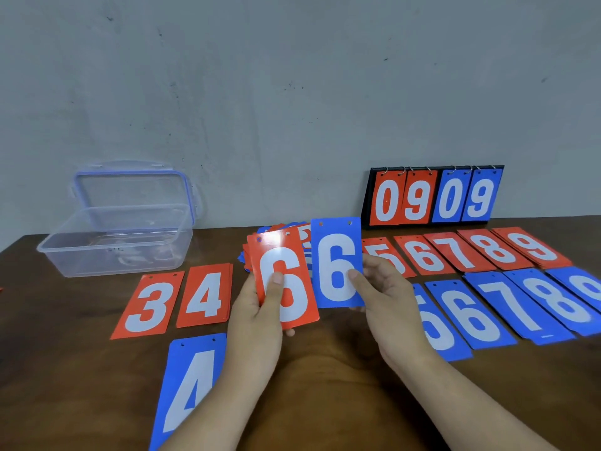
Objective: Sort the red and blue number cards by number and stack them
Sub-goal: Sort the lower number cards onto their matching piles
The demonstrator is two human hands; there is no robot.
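Observation:
My left hand (257, 307) grips a small stack of cards with a red 6 (286, 281) on top, thumb across its face. My right hand (383, 288) pinches a single blue 6 card (336, 262) by its right edge, upright beside the red one. Behind them lies a loose heap of mixed cards (289, 231). On the table lie red piles 3 (148, 304), 4 (205, 294), 5 (390, 255), 6 (424, 255), 7 (458, 252), 8 (494, 249), 9 (533, 247). Blue piles 4 (192, 382), 5 (439, 323), 6 (471, 314), 7 (517, 304), 8 (562, 297) lie in the front row.
A clear plastic box (113, 242) stands open at the back left, its lid (133, 190) leaning on the wall. A black flip scoreboard (432, 196) showing 09 09 stands at the back right. Another blue pile (588, 286) is cut off by the right edge.

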